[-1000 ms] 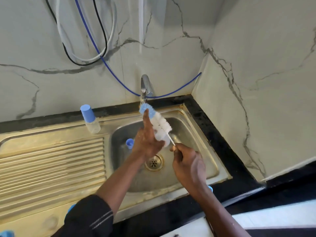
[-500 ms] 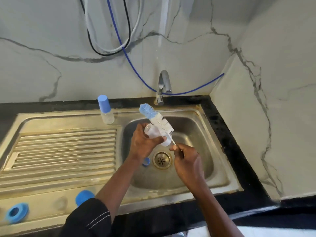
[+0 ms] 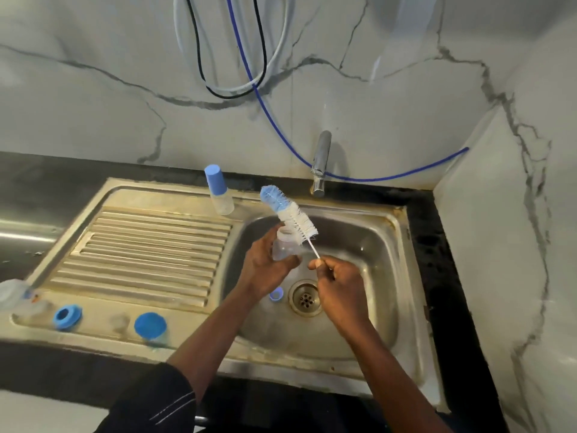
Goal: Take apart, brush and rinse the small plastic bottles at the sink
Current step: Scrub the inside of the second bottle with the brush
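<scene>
Brush (image 3: 288, 212) has slid up, seemingly outside the bottle (image 3: 285, 246) the left hand (image 3: 265, 270) grips; right hand (image 3: 340, 282) pinches its wire.

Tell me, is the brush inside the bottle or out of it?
Out. The brush shows its whole bristle head outside the bottle the left hand grips; the right hand pinches its wire.

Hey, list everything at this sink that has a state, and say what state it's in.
Clear bottle: uncapped, held in left hand over the sink.
Brush: outside the bottle, bristles by its mouth, wire handle pinched by right hand.
Capped bottle: upright on the sink's back rim, blue cap on.
Tap: no water visibly running.
Drain: unplugged.
Small blue cap: loose in the sink beside the drain.
Blue ring: loose on the front rim.
</scene>
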